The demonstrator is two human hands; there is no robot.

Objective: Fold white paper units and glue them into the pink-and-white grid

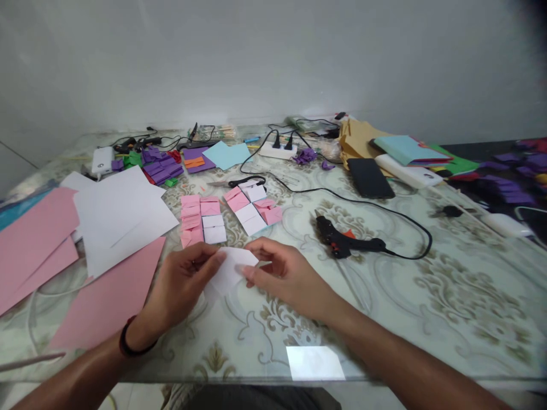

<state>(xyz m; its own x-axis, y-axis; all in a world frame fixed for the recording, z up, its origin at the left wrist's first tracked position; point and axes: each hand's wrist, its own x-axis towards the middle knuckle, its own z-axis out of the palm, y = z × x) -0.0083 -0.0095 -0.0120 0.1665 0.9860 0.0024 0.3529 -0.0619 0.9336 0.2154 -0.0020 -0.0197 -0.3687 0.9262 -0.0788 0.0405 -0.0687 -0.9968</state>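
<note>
White paper piece [231, 272] sits near the middle of the table [427, 296]. Left hand [183, 283] & right hand [285, 277] each pinch one side, prob. to keep it steady. Pink & white folded squares [203, 219] lie just beyond it. Glue gun [342, 242] rests to the right, close enough to grab.

1. Left hand [183, 279]: bare, nothing worn on the fingers afaict.
2. Left wrist: thin dark band [133, 343], snug right behind the hand. Looks black w/ a hint of red along one edge. Cord or elastic, can't tell which.
3. Right hand [286, 273]: bare too, wrist uncovered.
4. Left forearm [72, 376] & right forearm [405, 364]: both bare all the way to the btm edge of the frame.
5. Btm edge, btwn the arms: strip of dark grey fabric [260, 400], prob clothing, too cropped to say what kind.
</note>
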